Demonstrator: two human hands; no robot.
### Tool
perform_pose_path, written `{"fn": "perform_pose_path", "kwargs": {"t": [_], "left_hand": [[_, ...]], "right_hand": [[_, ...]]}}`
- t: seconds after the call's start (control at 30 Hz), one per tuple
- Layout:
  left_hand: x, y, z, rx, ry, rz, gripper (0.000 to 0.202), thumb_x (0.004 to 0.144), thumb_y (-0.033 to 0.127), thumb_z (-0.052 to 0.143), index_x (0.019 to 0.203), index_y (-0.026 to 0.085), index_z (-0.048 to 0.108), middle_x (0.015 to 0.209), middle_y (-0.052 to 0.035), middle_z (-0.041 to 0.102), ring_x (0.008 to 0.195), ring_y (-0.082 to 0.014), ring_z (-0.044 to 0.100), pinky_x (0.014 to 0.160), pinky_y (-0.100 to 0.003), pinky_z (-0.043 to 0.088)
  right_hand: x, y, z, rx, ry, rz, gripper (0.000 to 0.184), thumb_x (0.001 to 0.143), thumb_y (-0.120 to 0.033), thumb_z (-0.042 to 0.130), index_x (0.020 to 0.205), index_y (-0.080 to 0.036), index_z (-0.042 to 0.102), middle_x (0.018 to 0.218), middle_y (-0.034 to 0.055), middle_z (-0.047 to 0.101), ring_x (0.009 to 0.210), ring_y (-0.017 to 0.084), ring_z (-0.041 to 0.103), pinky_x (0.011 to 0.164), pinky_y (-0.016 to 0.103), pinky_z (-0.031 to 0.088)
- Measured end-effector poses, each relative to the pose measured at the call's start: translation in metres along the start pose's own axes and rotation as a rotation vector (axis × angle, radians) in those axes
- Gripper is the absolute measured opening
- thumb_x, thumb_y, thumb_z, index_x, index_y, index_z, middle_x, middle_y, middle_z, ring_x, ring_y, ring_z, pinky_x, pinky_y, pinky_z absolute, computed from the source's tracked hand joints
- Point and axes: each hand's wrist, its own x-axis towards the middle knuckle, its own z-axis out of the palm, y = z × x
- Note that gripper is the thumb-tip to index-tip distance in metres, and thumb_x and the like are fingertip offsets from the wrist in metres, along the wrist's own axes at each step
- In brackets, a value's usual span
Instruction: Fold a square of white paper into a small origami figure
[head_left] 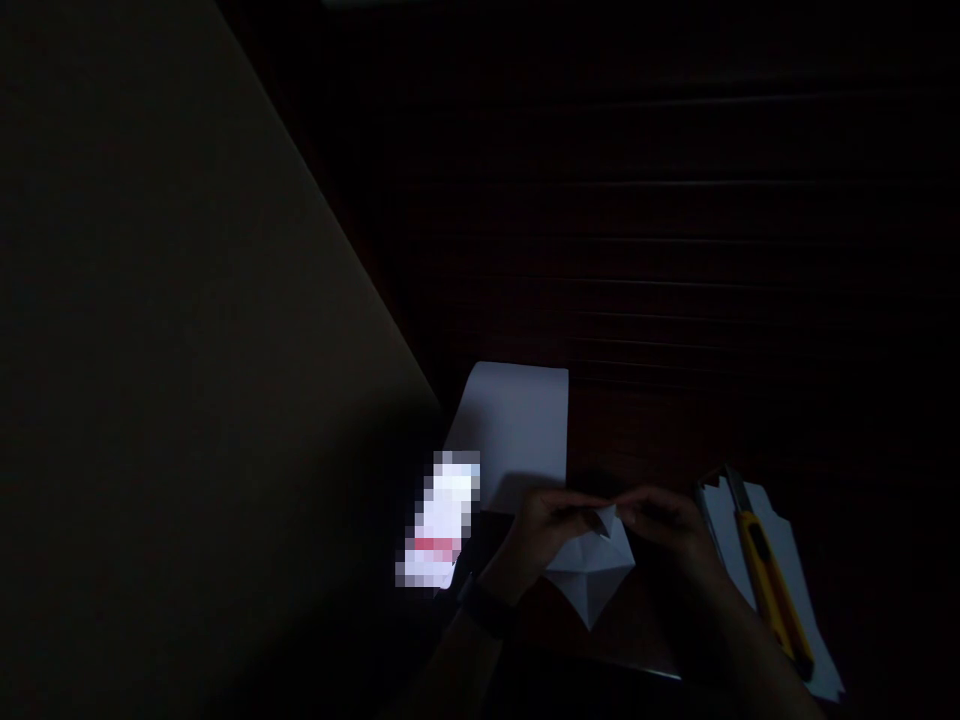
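Note:
The scene is very dark. A folded white paper piece (592, 575) with creases and a downward point sits low in the head view. My left hand (544, 530) pinches its top edge from the left, a dark band on the wrist. My right hand (664, 525) pinches the same top edge from the right. Both hands' fingertips nearly meet above the paper.
A white sheet (517, 425) lies just behind the hands. A lit phone screen (442, 525) glows to the left. On the right, a yellow utility knife (772, 590) rests on white paper scraps (795, 560). A dark wooden surface (675, 300) stretches beyond; a pale wall (150, 350) fills the left.

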Motion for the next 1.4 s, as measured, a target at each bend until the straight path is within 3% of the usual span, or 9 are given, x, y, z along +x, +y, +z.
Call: {"fn": "perform_pose_path", "kwargs": {"t": [0.23, 0.37, 0.47, 0.6, 0.77, 1.0, 1.27, 1.33, 1.4], "left_hand": [[0.000, 0.003, -0.002, 0.033, 0.037, -0.033, 0.022, 0.072, 0.019, 0.064, 0.093, 0.017, 0.071, 0.090, -0.0078, 0.071, 0.081, -0.0210, 0.064, 0.072, -0.028, 0.048], [0.003, 0.003, 0.002, 0.172, 0.126, 0.133, 0.017, 0.074, 0.014, 0.060, 0.084, 0.018, 0.073, 0.090, -0.0067, 0.071, 0.084, -0.0200, 0.064, 0.074, -0.027, 0.048], [0.003, 0.003, 0.007, 0.246, 0.206, 0.227, 0.018, 0.076, 0.013, 0.056, 0.076, 0.018, 0.073, 0.085, -0.0056, 0.070, 0.078, -0.0176, 0.064, 0.069, -0.024, 0.048], [0.001, 0.001, 0.011, 0.346, 0.241, 0.209, 0.020, 0.077, 0.011, 0.052, 0.068, 0.018, 0.068, 0.079, -0.0029, 0.068, 0.074, -0.0155, 0.062, 0.066, -0.022, 0.045], [-0.001, -0.001, 0.012, 0.481, 0.304, 0.197, 0.017, 0.077, 0.009, 0.049, 0.077, 0.019, 0.062, 0.075, 0.0000, 0.066, 0.067, -0.0134, 0.058, 0.060, -0.021, 0.042], [-0.002, 0.001, 0.014, 0.561, 0.263, 0.258, 0.021, 0.079, 0.008, 0.046, 0.072, 0.021, 0.061, 0.083, -0.0006, 0.067, 0.078, -0.0145, 0.059, 0.071, -0.023, 0.042], [-0.009, 0.015, 0.017, 0.486, 0.146, 0.229, 0.012, 0.075, 0.013, 0.054, 0.084, 0.018, 0.060, 0.082, -0.0034, 0.064, 0.073, -0.0148, 0.058, 0.063, -0.022, 0.043], [-0.006, 0.012, 0.017, 0.444, 0.183, 0.195, 0.007, 0.075, 0.022, 0.059, 0.079, 0.017, 0.060, 0.073, -0.0022, 0.062, 0.065, -0.0137, 0.057, 0.057, -0.021, 0.041], [-0.001, 0.004, 0.016, 0.394, 0.258, 0.155, 0.015, 0.073, 0.031, 0.062, 0.073, 0.016, 0.059, 0.067, -0.0012, 0.061, 0.062, -0.0129, 0.056, 0.054, -0.020, 0.040]], "right_hand": [[0.001, -0.002, -0.001, -0.045, 0.041, -0.047, 0.012, 0.070, -0.026, 0.070, 0.081, -0.022, 0.069, 0.081, 0.0026, 0.067, 0.077, 0.020, 0.058, 0.069, 0.029, 0.043], [0.001, -0.007, 0.001, -0.092, 0.056, -0.057, 0.017, 0.075, -0.030, 0.065, 0.090, -0.023, 0.067, 0.085, 0.0026, 0.067, 0.078, 0.020, 0.058, 0.067, 0.028, 0.043], [0.003, -0.009, 0.002, -0.195, 0.060, -0.088, 0.022, 0.076, -0.035, 0.063, 0.093, -0.022, 0.066, 0.090, 0.0043, 0.068, 0.085, 0.023, 0.059, 0.073, 0.031, 0.043], [0.006, -0.006, 0.001, -0.302, 0.062, -0.090, 0.020, 0.073, -0.037, 0.066, 0.083, -0.020, 0.068, 0.084, 0.0045, 0.069, 0.081, 0.023, 0.061, 0.075, 0.033, 0.045], [0.006, -0.009, 0.003, -0.346, 0.068, -0.100, 0.018, 0.074, -0.037, 0.064, 0.083, -0.021, 0.068, 0.086, 0.0052, 0.069, 0.083, 0.024, 0.062, 0.076, 0.035, 0.046], [0.005, -0.015, 0.007, -0.436, 0.073, -0.166, 0.015, 0.073, -0.036, 0.064, 0.077, -0.023, 0.069, 0.083, 0.0044, 0.069, 0.080, 0.024, 0.062, 0.075, 0.035, 0.046], [0.006, -0.010, -0.001, -0.423, 0.095, -0.068, 0.015, 0.074, -0.034, 0.063, 0.076, -0.021, 0.070, 0.078, 0.0048, 0.071, 0.076, 0.024, 0.063, 0.071, 0.035, 0.046], [0.007, -0.008, -0.002, -0.409, 0.083, -0.034, 0.017, 0.074, -0.036, 0.063, 0.076, -0.020, 0.070, 0.076, 0.0048, 0.071, 0.073, 0.023, 0.063, 0.068, 0.034, 0.046], [0.008, -0.005, -0.002, -0.404, 0.048, -0.016, 0.020, 0.075, -0.037, 0.061, 0.077, -0.019, 0.070, 0.074, 0.0049, 0.070, 0.071, 0.022, 0.062, 0.066, 0.033, 0.046]]}}
